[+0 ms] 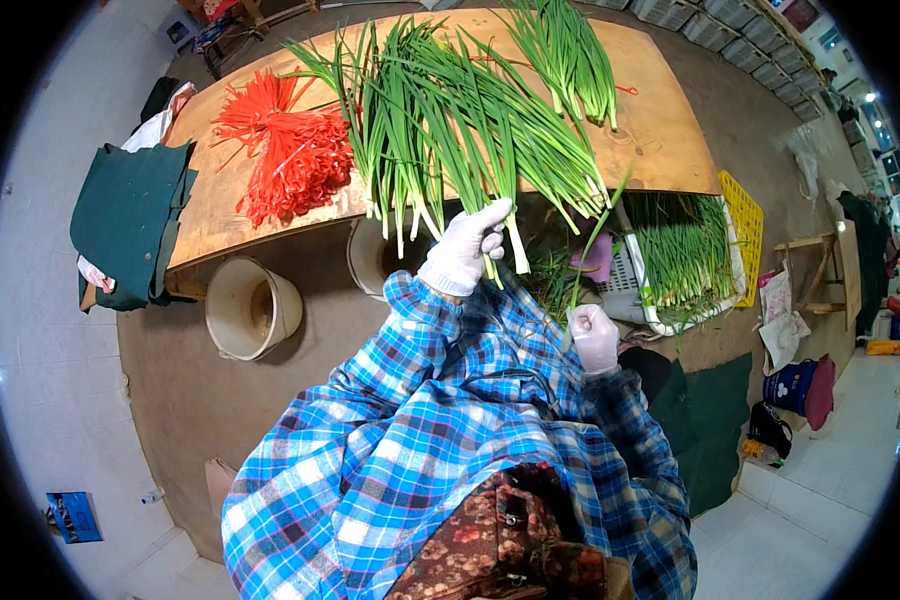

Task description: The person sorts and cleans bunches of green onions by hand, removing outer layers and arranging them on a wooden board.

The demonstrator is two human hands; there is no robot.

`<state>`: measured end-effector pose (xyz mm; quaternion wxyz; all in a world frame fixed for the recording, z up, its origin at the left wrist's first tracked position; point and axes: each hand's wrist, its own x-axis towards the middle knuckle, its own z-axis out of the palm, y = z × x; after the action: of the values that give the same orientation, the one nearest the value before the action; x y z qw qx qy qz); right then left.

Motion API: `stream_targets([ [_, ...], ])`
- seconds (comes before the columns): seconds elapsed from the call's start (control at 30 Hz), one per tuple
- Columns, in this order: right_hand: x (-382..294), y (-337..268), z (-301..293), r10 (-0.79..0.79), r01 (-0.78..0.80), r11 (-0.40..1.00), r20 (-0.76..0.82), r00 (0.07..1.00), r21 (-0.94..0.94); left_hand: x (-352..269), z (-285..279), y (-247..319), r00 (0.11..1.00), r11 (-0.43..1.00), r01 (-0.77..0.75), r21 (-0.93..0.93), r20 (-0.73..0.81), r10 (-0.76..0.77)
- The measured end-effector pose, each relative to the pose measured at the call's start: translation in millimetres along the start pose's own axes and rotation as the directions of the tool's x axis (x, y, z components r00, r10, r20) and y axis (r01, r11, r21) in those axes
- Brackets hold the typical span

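Note:
My left hand (pixel 465 247), in a white glove, grips a few green garlic chives (pixel 504 180) near their pale stem ends at the table's near edge. In front of it, more loose chives (pixel 390 127) lie on the wooden table (pixel 660 142), leaves pointing away from me. Lower and to the right, my gloved right hand (pixel 594 337) has its fingers closed on a single long chive leaf (pixel 591 236) that rises above it. A separate bunch of chives (pixel 570 60) lies at the far right. Left of the loose chives is a heap of red plastic ties (pixel 292 150).
Under the table's right side, a white crate (pixel 736 262) holds many upright chives beside a yellow basket (pixel 742 232). Two pale buckets, one (pixel 253 309) at the left, stand on the floor. Dark green cloth (pixel 131 217) hangs over the table's left end. Leaf scraps (pixel 551 281) lie below.

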<state>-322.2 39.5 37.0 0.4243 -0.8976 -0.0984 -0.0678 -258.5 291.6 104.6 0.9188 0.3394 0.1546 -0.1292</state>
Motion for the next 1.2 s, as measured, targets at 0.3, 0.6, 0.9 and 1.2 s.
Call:
stream_targets([
  [0.3, 53.5, -68.5, -7.0, 0.209, -0.256, 0.952, 0.256, 0.944, 0.167, -5.2, 2.5, 1.1, 0.999, 0.994, -0.014, 0.105, -0.027, 0.017],
  [0.6, 105.7, -114.4, 23.2, 0.111, -0.396, 0.738, 0.481, 0.87, 0.546, -13.7, 9.4, 8.2, 0.995, 0.967, -0.067, 0.246, -0.056, 0.083],
  [0.9, 116.6, -99.3, 29.5, 0.213, -0.593, 0.468, 0.568, 0.795, 0.655, -14.0, 7.3, 1.0, 0.998, 0.974, -0.054, 0.22, -0.003, 0.056],
  [1.2, 120.2, -105.4, 16.5, 0.147, -0.643, 0.443, 0.657, 0.74, 0.625, -20.5, 15.6, -7.9, 0.999, 0.936, -0.035, 0.35, -0.001, 0.038],
])
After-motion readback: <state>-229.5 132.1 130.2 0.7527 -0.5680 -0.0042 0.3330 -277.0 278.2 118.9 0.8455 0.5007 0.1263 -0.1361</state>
